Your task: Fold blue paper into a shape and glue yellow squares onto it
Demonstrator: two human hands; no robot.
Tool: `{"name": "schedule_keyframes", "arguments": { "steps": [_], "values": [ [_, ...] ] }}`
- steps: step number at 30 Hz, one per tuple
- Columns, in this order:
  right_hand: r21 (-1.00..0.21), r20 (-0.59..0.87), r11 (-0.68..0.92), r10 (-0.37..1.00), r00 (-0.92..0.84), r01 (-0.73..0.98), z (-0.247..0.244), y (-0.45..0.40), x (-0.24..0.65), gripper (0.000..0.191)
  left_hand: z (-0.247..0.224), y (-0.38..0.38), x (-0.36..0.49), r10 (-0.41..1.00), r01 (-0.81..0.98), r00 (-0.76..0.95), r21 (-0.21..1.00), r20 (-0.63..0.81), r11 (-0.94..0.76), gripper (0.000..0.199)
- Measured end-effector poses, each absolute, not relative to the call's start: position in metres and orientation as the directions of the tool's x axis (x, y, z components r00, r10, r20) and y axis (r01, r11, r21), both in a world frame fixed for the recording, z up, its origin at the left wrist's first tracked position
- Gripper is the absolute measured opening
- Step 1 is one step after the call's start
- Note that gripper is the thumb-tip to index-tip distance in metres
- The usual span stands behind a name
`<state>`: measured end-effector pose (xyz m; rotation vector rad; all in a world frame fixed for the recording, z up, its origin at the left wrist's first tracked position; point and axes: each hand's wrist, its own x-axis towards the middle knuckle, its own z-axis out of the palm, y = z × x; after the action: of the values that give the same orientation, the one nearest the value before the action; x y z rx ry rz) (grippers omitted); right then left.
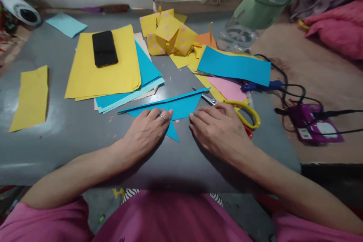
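Note:
A folded sheet of blue paper (185, 107) lies on the grey table, with a narrow folded strip along its far edge and a pointed piece toward me. My left hand (150, 130), a ring on one finger, presses down on its near left part with closed fingers; the thumb is hidden. My right hand (219, 128) rests palm down at the paper's right end, fingers stretched out, its fingertips at the near edge. Partly beneath the right hand are scissors (246, 115) with yellow and red handles, their blades pointing up and left.
A black phone (104, 48) rests on stacked yellow sheets (76, 72). Behind are a dotted yellow paper model (167, 32), a blue strip (234, 66) and a green-topped bottle (261, 7). A yellow piece (31, 96) lies left; a purple power strip (314, 121) with cables sits right.

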<state>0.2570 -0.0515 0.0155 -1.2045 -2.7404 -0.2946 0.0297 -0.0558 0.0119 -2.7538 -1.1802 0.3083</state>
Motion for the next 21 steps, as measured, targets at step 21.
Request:
{"name": "schedule_keyframes", "arguments": {
  "steps": [21],
  "values": [
    [0.102,0.34,0.855,0.45,-0.826,0.508,0.003,-0.029,0.24,0.021,0.022,-0.062,-0.004,0.765,0.774,0.632,0.159,-0.124,-0.613,0.033]
  ]
}}
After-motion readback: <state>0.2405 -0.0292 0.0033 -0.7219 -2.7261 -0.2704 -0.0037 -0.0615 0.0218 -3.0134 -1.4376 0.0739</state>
